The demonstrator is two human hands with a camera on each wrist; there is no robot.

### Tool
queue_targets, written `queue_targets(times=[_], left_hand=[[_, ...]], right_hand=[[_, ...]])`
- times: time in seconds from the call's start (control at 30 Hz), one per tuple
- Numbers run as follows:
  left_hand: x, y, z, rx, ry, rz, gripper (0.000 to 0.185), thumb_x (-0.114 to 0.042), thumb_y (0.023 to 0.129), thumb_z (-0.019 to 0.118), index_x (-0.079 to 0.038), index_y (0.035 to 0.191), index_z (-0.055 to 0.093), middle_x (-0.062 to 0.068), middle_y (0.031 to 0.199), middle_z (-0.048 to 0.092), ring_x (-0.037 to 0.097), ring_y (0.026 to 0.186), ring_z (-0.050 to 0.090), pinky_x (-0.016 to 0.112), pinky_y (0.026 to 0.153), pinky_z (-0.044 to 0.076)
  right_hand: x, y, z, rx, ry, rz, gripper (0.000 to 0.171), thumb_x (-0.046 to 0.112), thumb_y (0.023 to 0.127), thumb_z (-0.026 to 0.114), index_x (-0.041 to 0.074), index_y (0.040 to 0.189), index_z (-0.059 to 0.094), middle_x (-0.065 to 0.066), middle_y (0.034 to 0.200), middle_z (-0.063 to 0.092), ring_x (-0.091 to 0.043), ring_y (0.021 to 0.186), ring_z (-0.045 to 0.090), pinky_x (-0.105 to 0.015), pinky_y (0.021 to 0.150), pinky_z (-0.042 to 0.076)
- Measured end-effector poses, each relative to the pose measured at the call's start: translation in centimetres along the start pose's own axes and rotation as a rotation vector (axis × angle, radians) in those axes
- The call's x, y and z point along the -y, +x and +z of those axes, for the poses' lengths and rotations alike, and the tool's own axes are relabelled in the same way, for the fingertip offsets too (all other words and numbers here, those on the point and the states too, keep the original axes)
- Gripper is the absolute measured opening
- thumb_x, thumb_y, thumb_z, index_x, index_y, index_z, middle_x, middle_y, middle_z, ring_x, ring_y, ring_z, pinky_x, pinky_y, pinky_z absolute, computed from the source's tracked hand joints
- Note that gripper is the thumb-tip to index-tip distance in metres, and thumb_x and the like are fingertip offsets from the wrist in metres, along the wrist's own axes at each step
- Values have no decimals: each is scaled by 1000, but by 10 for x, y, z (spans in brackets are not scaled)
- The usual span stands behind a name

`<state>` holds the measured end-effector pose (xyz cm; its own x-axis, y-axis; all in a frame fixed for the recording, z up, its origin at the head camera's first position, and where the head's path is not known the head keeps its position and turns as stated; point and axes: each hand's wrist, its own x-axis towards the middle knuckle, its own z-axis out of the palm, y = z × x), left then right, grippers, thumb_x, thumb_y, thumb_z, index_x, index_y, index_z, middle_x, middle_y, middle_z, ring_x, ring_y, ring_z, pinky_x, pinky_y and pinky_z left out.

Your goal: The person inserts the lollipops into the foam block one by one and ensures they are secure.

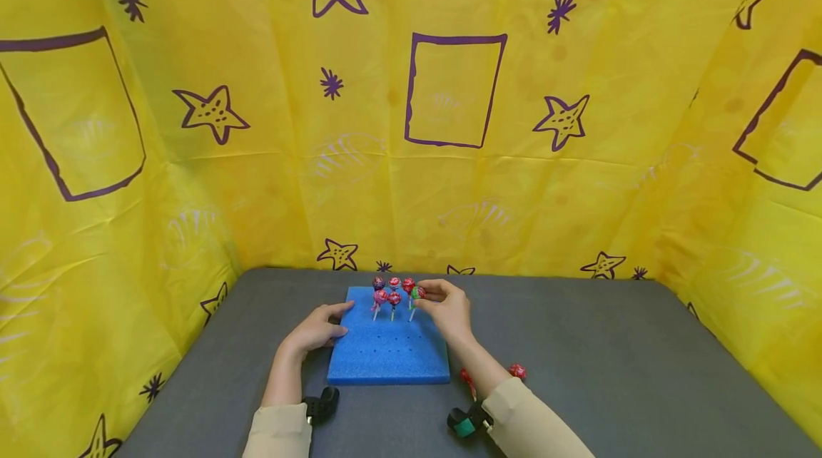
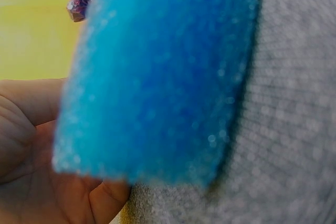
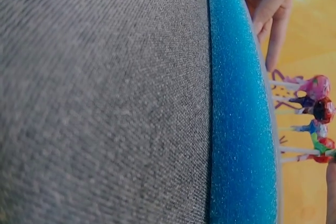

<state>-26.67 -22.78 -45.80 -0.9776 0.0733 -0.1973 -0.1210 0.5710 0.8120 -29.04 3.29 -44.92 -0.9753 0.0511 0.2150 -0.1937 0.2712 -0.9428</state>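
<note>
A blue foam board [image 1: 388, 358] lies flat on the table, with rows of small holes in its nearer half. Several wrapped lollipops stand upright in its far half, among them a pink lollipop [image 1: 380, 297] and a dark purple lollipop [image 1: 379, 284]. My right hand [image 1: 449, 308] pinches a green lollipop [image 1: 419, 292] by its wrapped head at the right end of the nearer row; its white stick points down to the foam. With fingers and thumb spread, my left hand [image 1: 319, 328] rests at the board's left edge. The left wrist view shows the foam hiding part of that hand.
Two red lollipops lie on the grey table [image 1: 578, 344] right of the board: one lollipop [image 1: 516, 371] beyond my right forearm, another lollipop [image 1: 467, 377] partly behind it. A yellow patterned cloth [image 1: 392, 194] stands around the back and sides.
</note>
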Motion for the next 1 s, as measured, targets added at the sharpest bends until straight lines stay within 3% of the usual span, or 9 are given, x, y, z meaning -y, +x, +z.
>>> queue_targets(times=[1.0], left_hand=[[1,1,0,-1,8,-2,55,-5,91,62,-10,145,50,24,132,50,34,111,51,41,82,56]], right_hand=[[-2,-2,2,74,-28,-26,28,9,80,79,10,108,75,-13,107,76,-27,97,72,-35,77,60]])
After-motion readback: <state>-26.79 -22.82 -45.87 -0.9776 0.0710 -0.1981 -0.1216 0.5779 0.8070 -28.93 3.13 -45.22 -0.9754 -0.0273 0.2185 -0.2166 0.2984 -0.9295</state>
